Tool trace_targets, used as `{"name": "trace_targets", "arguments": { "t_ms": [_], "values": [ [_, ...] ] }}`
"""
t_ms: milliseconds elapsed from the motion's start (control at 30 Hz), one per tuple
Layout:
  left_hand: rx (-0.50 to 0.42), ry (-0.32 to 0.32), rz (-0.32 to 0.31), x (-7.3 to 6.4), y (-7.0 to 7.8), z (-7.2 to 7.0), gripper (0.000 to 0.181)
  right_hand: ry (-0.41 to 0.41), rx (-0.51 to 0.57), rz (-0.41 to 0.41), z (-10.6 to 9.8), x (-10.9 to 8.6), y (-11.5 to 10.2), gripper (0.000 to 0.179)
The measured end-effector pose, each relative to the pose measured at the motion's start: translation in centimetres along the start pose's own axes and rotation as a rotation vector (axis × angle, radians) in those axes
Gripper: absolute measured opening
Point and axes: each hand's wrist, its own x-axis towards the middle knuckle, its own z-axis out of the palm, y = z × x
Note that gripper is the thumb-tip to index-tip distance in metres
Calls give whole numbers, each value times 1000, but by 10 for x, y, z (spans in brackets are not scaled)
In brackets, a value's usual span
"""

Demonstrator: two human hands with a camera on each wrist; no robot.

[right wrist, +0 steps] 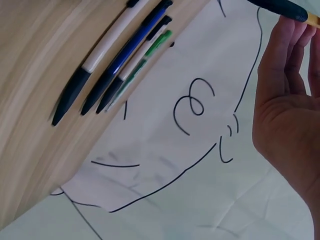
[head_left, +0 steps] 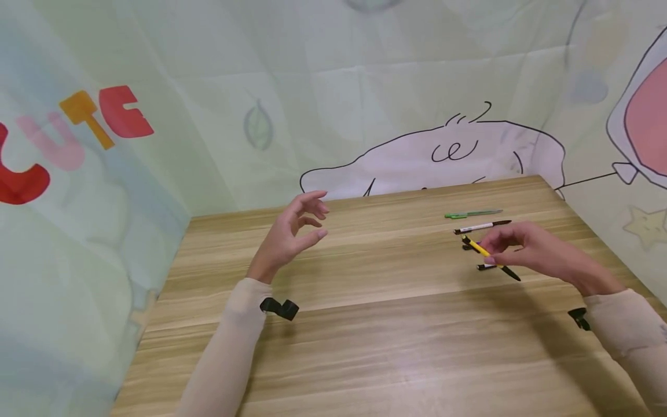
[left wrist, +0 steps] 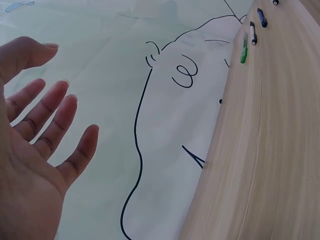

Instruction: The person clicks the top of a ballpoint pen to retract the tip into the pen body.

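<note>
My right hand (head_left: 542,253) pinches a yellow pen (head_left: 480,249) with a black grip, held tilted above the table's right side. In the right wrist view that pen (right wrist: 285,7) crosses the top corner at the fingertips. Beneath and beyond the hand lie several pens in a loose row: a green one (head_left: 473,214) farthest back, a white-and-black one (head_left: 482,227), a dark blue one (right wrist: 125,56) and another white-and-black one (right wrist: 107,42). The hand partly covers the nearer two in the head view. Over the table's left half hovers my left hand (head_left: 285,236), its fingers loosely bent around nothing.
The wooden table (head_left: 365,347) reaches back to a pale cloth backdrop (head_left: 219,116) with cartoon drawings. The cloth also hangs along the left and right sides. Dark straps with small cameras (head_left: 281,308) sit at the wrists.
</note>
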Motion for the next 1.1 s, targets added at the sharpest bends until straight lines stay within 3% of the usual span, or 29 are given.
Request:
{"name": "trace_targets", "arguments": {
  "t_ms": [233,467,700,1100],
  "values": [
    [2,30,-13,-9,-1,-6,66,-40,-54,-56,-4,-8,17,16],
    [14,34,-18,-13,0,-12,67,-146,-45,-125,-13,-12,32,21],
    [28,30,-14,-13,3,-16,65,-236,-24,-101,-20,-16,47,25],
    [46,23,-22,-12,3,-20,65,-315,-44,-140,-27,-22,71,22]
  ]
}}
